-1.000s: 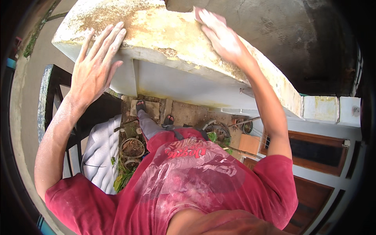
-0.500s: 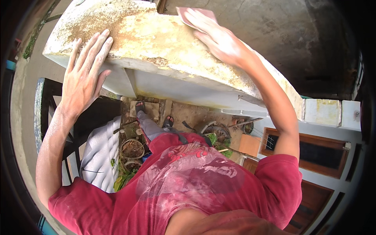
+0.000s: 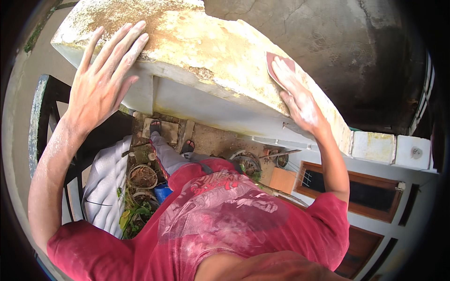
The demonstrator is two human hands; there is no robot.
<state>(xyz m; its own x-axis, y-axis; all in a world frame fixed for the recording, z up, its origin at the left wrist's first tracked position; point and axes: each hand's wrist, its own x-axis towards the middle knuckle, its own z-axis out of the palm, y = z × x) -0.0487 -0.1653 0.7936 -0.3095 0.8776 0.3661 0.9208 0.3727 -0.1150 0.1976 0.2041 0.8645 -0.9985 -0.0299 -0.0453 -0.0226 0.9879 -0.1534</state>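
My right hand [image 3: 301, 97] lies over a reddish-brown sheet of sandpaper [image 3: 271, 59], pressing it on the top of a weathered wall [image 3: 220, 52]. Its fingers and knuckles are dusted white, and they cover much of the sheet. The wall top is patchy, with worn yellowish and white areas and darker stains toward the left. Farther left, my left hand [image 3: 101, 77] rests with fingers spread at the wall's near edge, its fingertips on the stained surface. Nothing is held in it, and pale dust coats its skin.
Below the wall are potted plants [image 3: 143, 177], a blue container [image 3: 162, 192] and a draped grey-white sheet [image 3: 108, 187]. A dark gate [image 3: 61, 96] stands at the left. Wood-framed windows [image 3: 351, 189] are on the right, and cracked concrete [image 3: 323, 28] lies beyond the wall.
My right hand has slid the sandpaper rightward and nearer along the wall top. My left hand stays spread at the edge, and the view has shifted slightly.
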